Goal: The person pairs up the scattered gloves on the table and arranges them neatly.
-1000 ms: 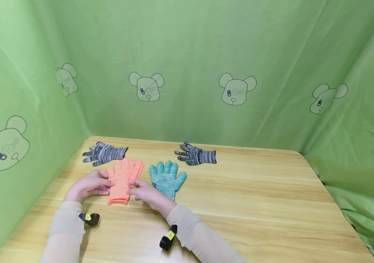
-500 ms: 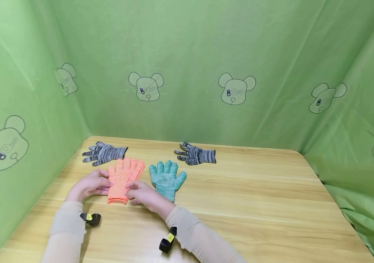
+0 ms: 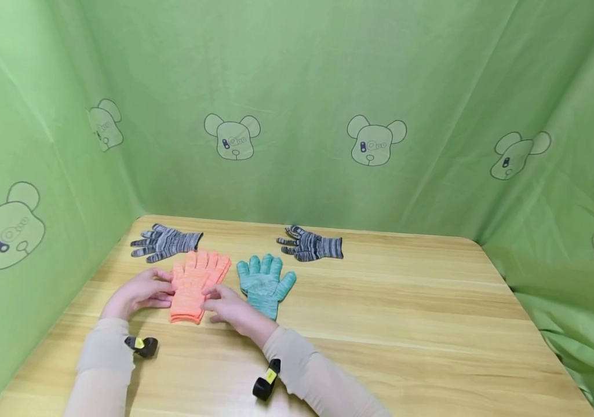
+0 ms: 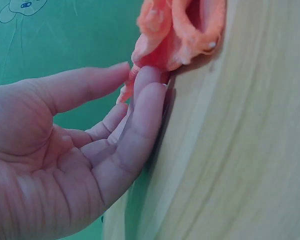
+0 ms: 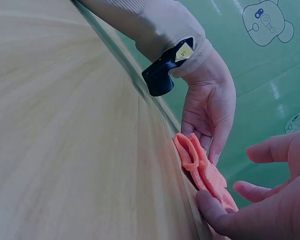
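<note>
Two orange knit gloves (image 3: 189, 292) lie stacked and slightly fanned on the table, cuffs toward the person. At their left edge is the left hand (image 3: 142, 292); its fingertips touch the fabric low by the tabletop, thumb held above, in the left wrist view. On the right side, the right hand (image 3: 234, 310) has its fingers spread and a fingertip against the orange gloves (image 5: 217, 187). Just right of them lies a teal glove (image 3: 264, 284), its cuff partly behind the right hand. Whether another glove lies under the teal one, I cannot tell.
A grey-black striped glove (image 3: 165, 243) lies at the back left, close to the orange fingertips. Another striped glove (image 3: 311, 244) is farther right near the table's back edge. Green curtains (image 3: 297, 191) surround the wooden table (image 3: 406, 313).
The left hand has drawn back slightly left, its thumb and fingers no longer over the orange glove's face. The right hand shifted a little and stays at the right edge. Other gloves are unmoved.
</note>
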`<state>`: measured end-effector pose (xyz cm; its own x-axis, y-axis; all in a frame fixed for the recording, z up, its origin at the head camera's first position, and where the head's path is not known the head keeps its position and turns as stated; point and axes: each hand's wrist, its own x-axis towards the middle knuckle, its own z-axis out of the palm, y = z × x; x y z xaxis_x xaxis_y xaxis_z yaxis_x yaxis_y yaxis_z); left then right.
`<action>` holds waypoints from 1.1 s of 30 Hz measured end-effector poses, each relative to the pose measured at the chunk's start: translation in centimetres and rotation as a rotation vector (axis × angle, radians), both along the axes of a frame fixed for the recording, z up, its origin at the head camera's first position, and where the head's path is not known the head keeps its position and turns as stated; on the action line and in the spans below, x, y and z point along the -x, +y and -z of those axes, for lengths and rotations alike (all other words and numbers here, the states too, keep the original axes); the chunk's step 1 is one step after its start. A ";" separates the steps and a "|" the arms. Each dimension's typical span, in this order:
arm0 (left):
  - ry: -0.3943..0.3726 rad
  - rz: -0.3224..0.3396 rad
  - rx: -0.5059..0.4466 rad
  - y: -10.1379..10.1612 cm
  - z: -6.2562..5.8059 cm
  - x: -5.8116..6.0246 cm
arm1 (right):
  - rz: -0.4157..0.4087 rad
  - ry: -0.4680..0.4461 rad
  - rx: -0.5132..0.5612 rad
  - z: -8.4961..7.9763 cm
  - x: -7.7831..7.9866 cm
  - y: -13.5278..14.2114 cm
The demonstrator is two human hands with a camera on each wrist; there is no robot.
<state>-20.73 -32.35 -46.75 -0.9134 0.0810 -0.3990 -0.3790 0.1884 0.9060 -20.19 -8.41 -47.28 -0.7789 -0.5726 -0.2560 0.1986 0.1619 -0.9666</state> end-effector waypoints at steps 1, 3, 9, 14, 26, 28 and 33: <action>-0.001 -0.003 0.002 0.0 0.0 0.0 | 0.012 0.005 0.002 0.0 0.0 0.0; -0.002 -0.010 0.012 0.1 -0.1 0.0 | 0.023 0.013 0.007 0.0 0.1 0.0; 0.007 0.009 0.053 0.6 -0.1 0.0 | -0.016 0.022 -0.006 -0.1 -0.1 0.1; -0.009 0.025 0.041 0.2 0.0 -0.1 | -0.037 0.017 -0.021 -0.3 -0.5 0.4; 0.012 0.015 -0.026 -0.6 -0.1 -0.2 | 0.046 -0.006 0.020 -2.1 3.0 0.5; 0.017 0.025 -0.023 -0.6 0.0 -0.1 | 0.073 -0.022 0.024 -2.5 4.2 0.3; 0.016 0.026 -0.015 -0.8 0.3 0.0 | 0.102 -0.083 0.016 -2.9 6.4 -0.2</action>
